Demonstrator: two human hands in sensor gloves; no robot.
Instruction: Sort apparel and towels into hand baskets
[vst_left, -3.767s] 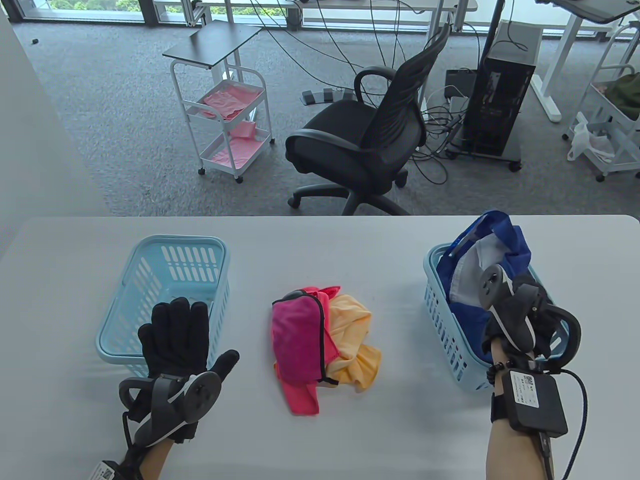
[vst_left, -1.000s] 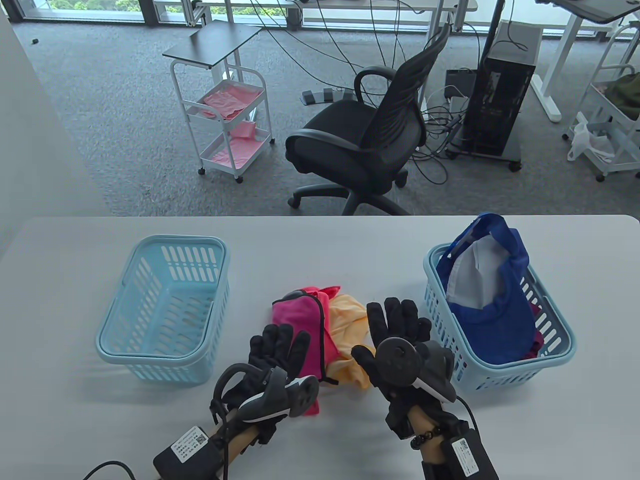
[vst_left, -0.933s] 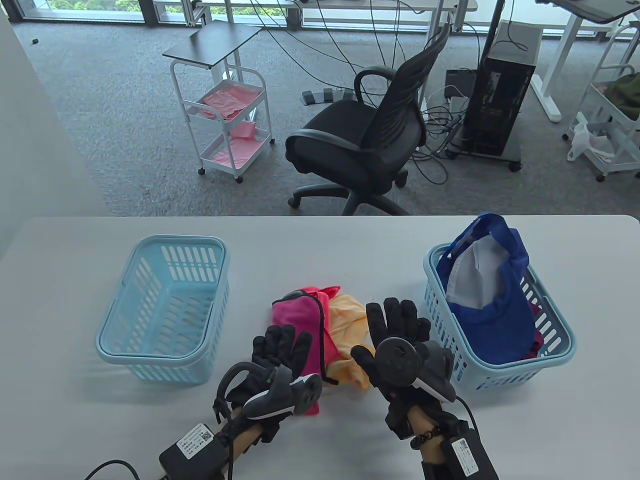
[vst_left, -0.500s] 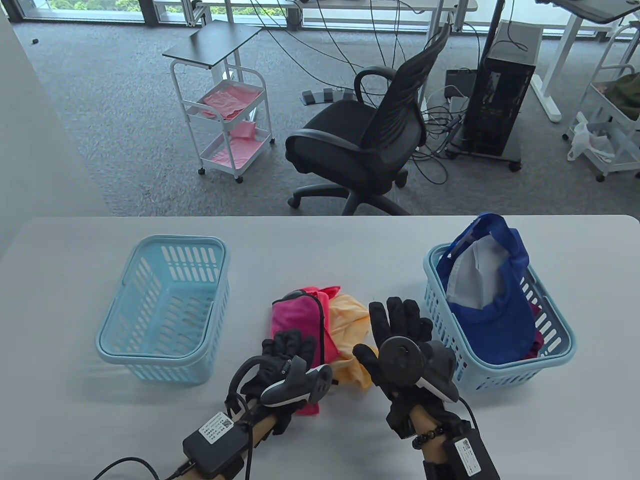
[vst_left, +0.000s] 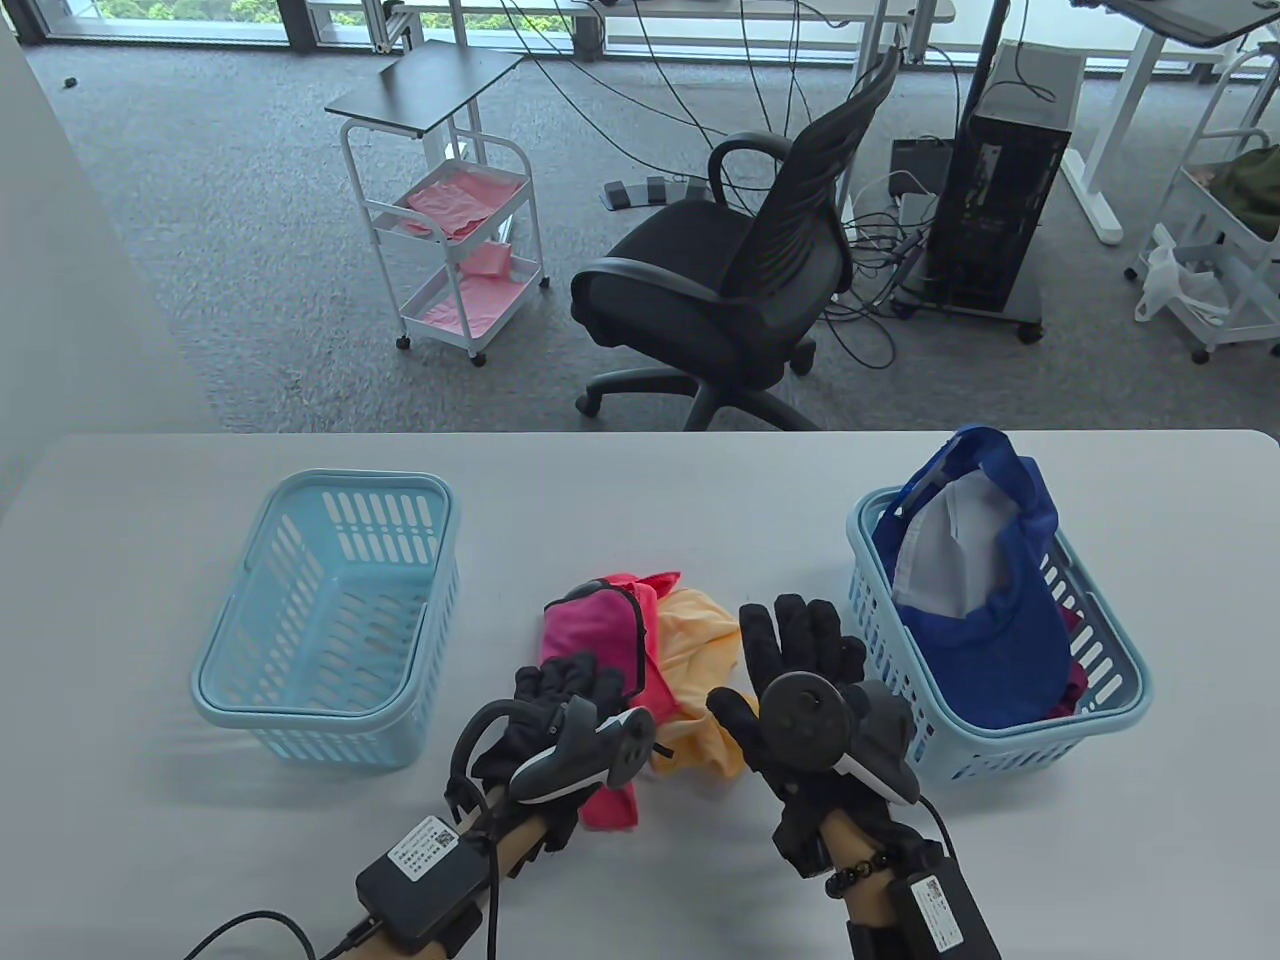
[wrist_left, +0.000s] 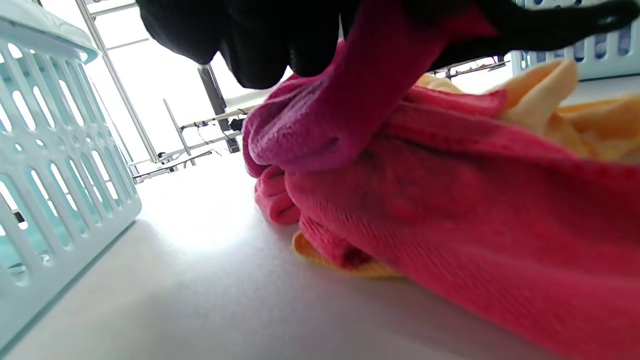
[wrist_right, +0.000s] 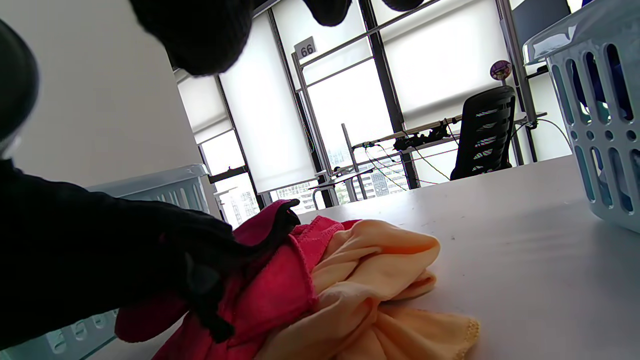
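Left hand (vst_left: 560, 715) grips a fold of the magenta towel (vst_left: 590, 640) at the near edge of the pile, fingers curled in; the left wrist view shows cloth bunched between the fingers (wrist_left: 260, 45). Right hand (vst_left: 800, 670) hovers flat with fingers spread beside the orange towel (vst_left: 700, 650), holding nothing. Pile sits mid-table between the two baskets. Left basket (vst_left: 300, 700) looks empty; right basket (vst_left: 1110, 720) has the blue cap (vst_left: 1000, 640) in it. Step, as I read it: picking the first towel for the left basket. Next move likely needs a clean lift, since pink and orange cloth are tangled and may drag along; the right hand could pin the orange one.
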